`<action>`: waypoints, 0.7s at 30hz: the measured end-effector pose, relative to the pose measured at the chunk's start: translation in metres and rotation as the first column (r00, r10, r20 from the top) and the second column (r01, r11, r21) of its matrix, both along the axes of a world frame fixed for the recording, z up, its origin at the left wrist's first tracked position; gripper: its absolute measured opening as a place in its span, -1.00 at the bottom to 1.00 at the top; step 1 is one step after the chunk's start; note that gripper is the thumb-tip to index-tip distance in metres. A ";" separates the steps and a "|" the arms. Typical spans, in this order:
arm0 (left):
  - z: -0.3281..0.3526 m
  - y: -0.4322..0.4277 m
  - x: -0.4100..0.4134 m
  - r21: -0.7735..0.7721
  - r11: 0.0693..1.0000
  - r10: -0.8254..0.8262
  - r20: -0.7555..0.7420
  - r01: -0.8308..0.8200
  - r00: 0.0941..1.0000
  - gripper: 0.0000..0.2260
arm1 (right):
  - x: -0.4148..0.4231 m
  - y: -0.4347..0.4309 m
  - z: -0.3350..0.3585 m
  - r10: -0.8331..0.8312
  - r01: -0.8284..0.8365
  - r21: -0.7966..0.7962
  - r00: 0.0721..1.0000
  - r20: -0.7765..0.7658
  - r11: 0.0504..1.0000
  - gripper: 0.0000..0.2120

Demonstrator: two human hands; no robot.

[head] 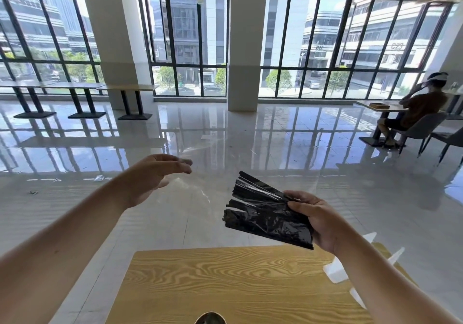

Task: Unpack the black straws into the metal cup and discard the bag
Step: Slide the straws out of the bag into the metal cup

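**Straws gripped in the right hand, the bag apparently off to the left**

I see my right hand [318,219] closed around one end of the bundle of black straws [265,211], held up in the air beyond the far edge of the wooden table [225,281]. The free ends fan out to the left, which I judge comes from pinching them at one end only. Clear film glints over the bundle, so I cannot tell whether some wrapping is on it.

My left hand [152,176] is raised well apart from the straws, fingers [175,161] loosely curled and half open. A faint clear sheet, probably the plastic bag [190,188], hangs just below and right of it; whether the fingers pinch it I cannot tell. Holding it away from the straws would suit throwing it out.

The metal cup [210,318] only shows as a rim at the table's near edge, directly under the camera. I judge the straws must come back and down towards it, ends gathered first.
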State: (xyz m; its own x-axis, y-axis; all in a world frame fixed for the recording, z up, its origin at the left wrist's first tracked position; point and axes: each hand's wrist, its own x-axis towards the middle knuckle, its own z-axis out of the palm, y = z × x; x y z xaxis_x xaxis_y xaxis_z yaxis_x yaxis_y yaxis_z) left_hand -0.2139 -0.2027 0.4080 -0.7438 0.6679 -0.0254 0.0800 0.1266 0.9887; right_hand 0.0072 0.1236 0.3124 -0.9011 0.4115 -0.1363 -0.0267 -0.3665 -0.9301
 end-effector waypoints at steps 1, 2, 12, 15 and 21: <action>0.000 0.000 0.000 0.026 1.000 0.003 0.001 -0.003 1.000 -0.77 | -0.001 0.000 0.002 0.008 -0.008 -0.005 1.000 -0.010 1.000 -0.69; 0.000 -0.001 0.001 0.052 0.998 0.024 0.011 -0.024 1.000 -0.79 | -0.001 0.000 0.005 0.017 -0.017 -0.011 1.000 -0.022 1.000 -0.69; 0.007 -0.007 -0.006 0.094 0.996 0.000 0.060 -0.005 0.998 -0.35 | -0.002 0.008 0.024 0.093 -0.091 0.027 0.992 -0.087 0.996 -0.71; 0.007 -0.003 -0.002 0.104 0.994 0.013 0.003 -0.014 1.000 -0.32 | -0.003 0.006 0.026 0.103 -0.100 0.043 0.990 -0.099 0.994 -0.71; 0.012 -0.004 -0.012 0.306 0.819 0.539 -0.121 -0.485 0.834 -0.76 | 0.001 0.011 0.030 0.105 -0.099 0.063 0.989 -0.104 0.993 -0.70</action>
State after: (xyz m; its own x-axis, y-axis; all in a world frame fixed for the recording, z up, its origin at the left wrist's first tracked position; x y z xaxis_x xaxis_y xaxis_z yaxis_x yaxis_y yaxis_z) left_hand -0.2259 -0.2065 0.4196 -0.9507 0.1511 0.2707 0.2666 -0.0474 0.9626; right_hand 0.0077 0.1346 0.3428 -0.9468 0.3214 -0.0152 -0.0929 -0.3185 -0.9434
